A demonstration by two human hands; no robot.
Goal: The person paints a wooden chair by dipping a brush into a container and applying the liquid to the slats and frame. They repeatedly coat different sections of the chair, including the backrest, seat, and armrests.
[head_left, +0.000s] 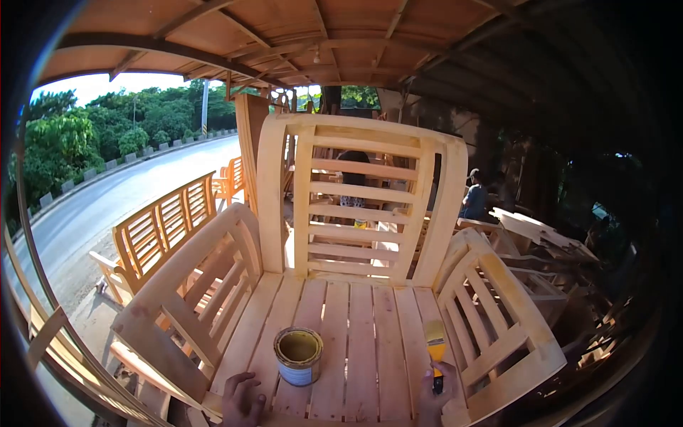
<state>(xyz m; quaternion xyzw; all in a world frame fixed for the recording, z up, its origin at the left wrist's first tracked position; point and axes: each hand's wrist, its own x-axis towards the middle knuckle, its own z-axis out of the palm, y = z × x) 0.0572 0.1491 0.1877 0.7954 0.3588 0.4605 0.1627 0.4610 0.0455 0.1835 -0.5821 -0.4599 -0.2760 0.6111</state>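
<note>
An unpainted wooden armchair (281,192) with a slatted back and slatted arms fills the middle of the view. On its seat stands an open can (299,373) with brownish-yellow contents or lining and a pale label. My left hand (243,400) is just left of the can, at the front of the seat, fingers apart and slightly curled, with nothing in it. My right hand (435,398), near the right front of the seat, grips a paintbrush (436,343) by its yellow and black handle. The brush stands bristles up, close to the right armrest (498,313).
Behind the chair's back slats a person (352,171) is partly hidden. Another person (473,196) is farther off at the right, near stacked wooden pieces (544,231). A slatted wooden bench (167,220) stands at the left beside the road (156,167). A roof (284,35) spans overhead.
</note>
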